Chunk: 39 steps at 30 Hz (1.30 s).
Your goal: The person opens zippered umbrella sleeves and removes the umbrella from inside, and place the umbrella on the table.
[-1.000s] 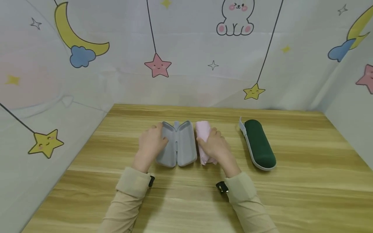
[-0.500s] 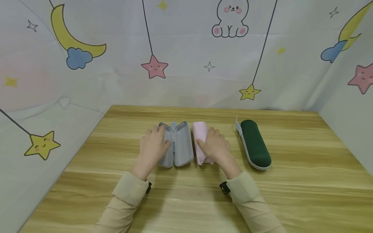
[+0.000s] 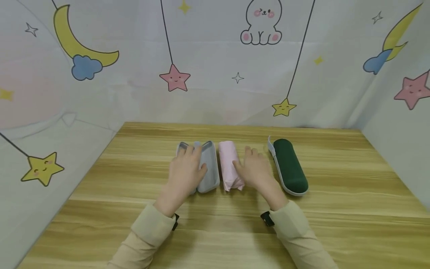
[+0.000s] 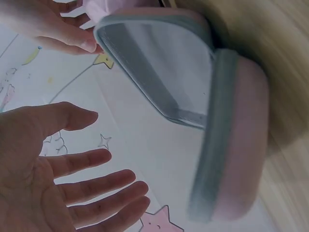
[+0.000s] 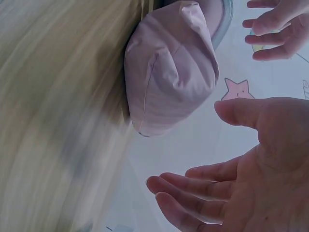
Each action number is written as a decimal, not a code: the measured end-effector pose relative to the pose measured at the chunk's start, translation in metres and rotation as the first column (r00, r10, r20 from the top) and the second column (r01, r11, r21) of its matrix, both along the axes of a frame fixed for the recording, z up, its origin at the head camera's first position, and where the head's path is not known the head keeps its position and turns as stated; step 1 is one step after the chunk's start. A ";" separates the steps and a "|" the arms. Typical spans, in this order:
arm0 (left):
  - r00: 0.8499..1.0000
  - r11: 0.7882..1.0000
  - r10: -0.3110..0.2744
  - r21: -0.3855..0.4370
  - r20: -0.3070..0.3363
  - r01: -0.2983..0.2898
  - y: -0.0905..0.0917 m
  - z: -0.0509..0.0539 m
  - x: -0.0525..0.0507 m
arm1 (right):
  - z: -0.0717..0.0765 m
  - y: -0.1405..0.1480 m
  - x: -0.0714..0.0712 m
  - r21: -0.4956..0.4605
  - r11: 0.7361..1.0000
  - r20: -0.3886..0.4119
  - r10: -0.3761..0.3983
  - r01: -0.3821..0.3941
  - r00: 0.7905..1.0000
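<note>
An open glasses case (image 3: 209,170), grey inside and pink outside, lies on the table with both halves spread. My left hand (image 3: 184,168) is over its left half in the head view. In the left wrist view that hand's fingers (image 4: 96,157) are spread and hold nothing, apart from the case. A pink wrapped bundle (image 3: 229,164) with folded ends lies just right of the case; what it contains is hidden. Beside the bundle is my right hand (image 3: 254,168), its fingers (image 5: 198,186) relaxed and apart from the bundle in the right wrist view.
A dark green zipped case (image 3: 290,164) with a light grey edge and strap lies on the right. The wooden table (image 3: 228,231) ends at a cartoon-printed cloth backdrop (image 3: 208,45) behind and at both sides.
My right hand has let go of the pink bundle and shifted right of it. My left hand has moved from the case's left edge rightward over it. The whole head view has drifted slightly.
</note>
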<state>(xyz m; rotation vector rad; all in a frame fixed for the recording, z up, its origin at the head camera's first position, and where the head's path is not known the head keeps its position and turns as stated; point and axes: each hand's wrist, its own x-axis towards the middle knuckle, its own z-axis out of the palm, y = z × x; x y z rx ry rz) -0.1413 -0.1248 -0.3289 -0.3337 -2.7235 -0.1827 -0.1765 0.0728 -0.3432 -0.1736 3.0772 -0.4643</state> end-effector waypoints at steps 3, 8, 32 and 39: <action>1.000 1.000 -0.022 -0.005 -0.020 0.022 0.006 0.000 0.002 | 0.002 0.006 0.002 -0.006 1.000 -0.013 0.001 -0.001 1.000; 0.998 0.998 -0.057 -0.013 -0.026 0.057 0.016 -0.002 0.003 | 0.003 0.012 0.005 0.001 1.000 -0.033 0.027 -0.027 0.999; 0.986 0.985 -0.166 -0.037 0.021 0.167 0.054 -0.006 0.008 | 0.002 0.041 0.016 0.165 0.968 -0.250 0.228 -0.191 0.941; 0.978 0.977 -0.208 -0.038 0.019 0.209 0.066 -0.008 0.009 | -0.001 0.055 0.017 0.182 0.957 -0.268 0.269 -0.225 0.925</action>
